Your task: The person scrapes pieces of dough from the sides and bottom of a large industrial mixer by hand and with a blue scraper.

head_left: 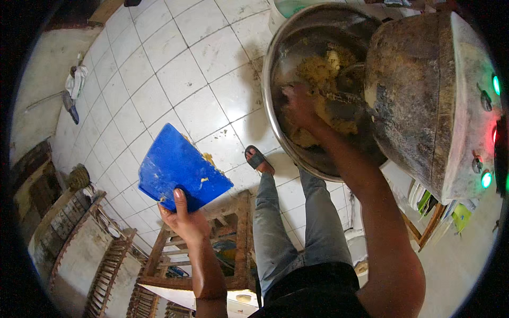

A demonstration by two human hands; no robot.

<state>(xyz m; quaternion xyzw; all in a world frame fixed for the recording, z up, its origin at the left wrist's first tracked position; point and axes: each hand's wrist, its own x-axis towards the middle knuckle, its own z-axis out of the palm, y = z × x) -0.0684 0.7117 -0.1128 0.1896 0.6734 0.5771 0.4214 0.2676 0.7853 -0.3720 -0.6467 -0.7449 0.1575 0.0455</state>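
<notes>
My left hand (183,217) is closed on the lower edge of a flat blue plastic piece (180,167), its thumb pressed on the face. Yellowish dough bits cling to the piece's right edge and face. It is held over the floor, left of a large round metal mixer bowl (269,100). My right hand (299,106) reaches down inside the bowl near its left wall, dim and smeared, so its fingers are hard to read. Crumbly yellow dough (318,74) lies in the bowl around a metal mixing arm (344,97).
The worn mixer head (408,100) overhangs the bowl's right side. Its panel (472,106) has green and red lights and switches. A wooden crate-like stand (241,238) is below my left hand; wooden racks (108,270) stand at lower left. A pale bucket (275,18) touches the bowl's far side.
</notes>
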